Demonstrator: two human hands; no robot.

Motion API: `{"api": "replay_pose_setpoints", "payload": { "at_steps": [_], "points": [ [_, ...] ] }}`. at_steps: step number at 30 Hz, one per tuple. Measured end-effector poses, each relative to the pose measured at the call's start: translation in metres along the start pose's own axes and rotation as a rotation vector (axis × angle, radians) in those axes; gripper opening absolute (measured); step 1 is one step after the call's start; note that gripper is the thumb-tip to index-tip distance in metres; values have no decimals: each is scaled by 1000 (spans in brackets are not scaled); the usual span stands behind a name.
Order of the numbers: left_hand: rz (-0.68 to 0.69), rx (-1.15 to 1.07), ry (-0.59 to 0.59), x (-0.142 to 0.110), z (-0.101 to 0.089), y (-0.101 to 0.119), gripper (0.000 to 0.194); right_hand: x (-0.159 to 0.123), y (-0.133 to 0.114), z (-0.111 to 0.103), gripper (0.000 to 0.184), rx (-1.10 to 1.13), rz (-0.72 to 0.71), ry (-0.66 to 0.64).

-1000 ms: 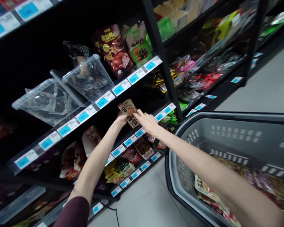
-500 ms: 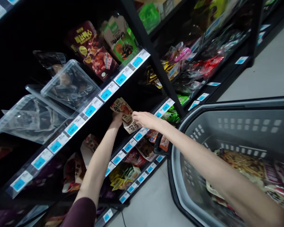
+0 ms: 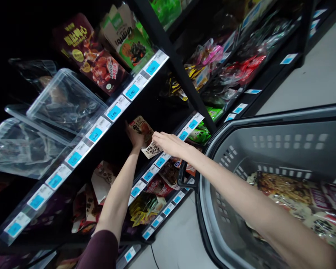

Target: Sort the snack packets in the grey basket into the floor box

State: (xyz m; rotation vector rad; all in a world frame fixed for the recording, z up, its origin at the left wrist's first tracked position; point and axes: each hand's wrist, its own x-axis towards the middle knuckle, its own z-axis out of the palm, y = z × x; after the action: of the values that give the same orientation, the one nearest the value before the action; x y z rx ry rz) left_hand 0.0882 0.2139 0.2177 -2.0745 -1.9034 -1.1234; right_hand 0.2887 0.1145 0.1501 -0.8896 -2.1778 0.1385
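Note:
Inside the middle shelf bay, my left hand is closed around the left side of a printed snack packet with brown and cream artwork. A cream flap or box front with dark lettering shows below the packet, just above the shelf edge; whether it is one piece with the packet I cannot tell. My right hand reaches in from the right and pinches the packet's right edge, its fingertips partly hidden. To the lower right, under my right forearm, stands a grey shopping basket holding several snack packs.
Price labels line the slanted shelf edge above my hands. Clear plastic boxes and a maroon snack bag sit on that upper shelf. A black upright post divides the bays. The basket's black handle juts toward the shelf.
The view has shifted, with the upper-shelf goods moving left. Both hands keep to the same packet, and my left hand shows more fully at its side.

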Motion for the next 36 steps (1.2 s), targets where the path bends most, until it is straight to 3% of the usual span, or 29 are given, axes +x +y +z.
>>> {"api": "replay_pose_setpoints", "payload": {
  "at_steps": [3, 10, 17, 23, 27, 32, 36],
  "points": [
    [70, 40, 47, 3, 1, 0, 126, -4, 0, -5, 20, -14, 18, 17],
    [176, 56, -33, 14, 1, -9, 102, -2, -1, -7, 23, -49, 0, 21],
    [81, 87, -10, 5, -9, -34, 103, -11, -17, -1, 57, -173, 33, -14],
    [1, 102, 99, -15, -37, -48, 91, -22, -14, -6, 70, -276, 92, -54],
    [-17, 149, 93, -24, -49, -53, 91, -23, -13, 3, 71, -297, 126, -54],
    [-39, 263, 20, -25, -41, -51, 81, -20, -18, 10, 71, -309, 168, -43],
    [1, 366, 18, -24, -32, -37, 69, -22, -19, 10, 73, -309, 171, -38]
  ]
}}
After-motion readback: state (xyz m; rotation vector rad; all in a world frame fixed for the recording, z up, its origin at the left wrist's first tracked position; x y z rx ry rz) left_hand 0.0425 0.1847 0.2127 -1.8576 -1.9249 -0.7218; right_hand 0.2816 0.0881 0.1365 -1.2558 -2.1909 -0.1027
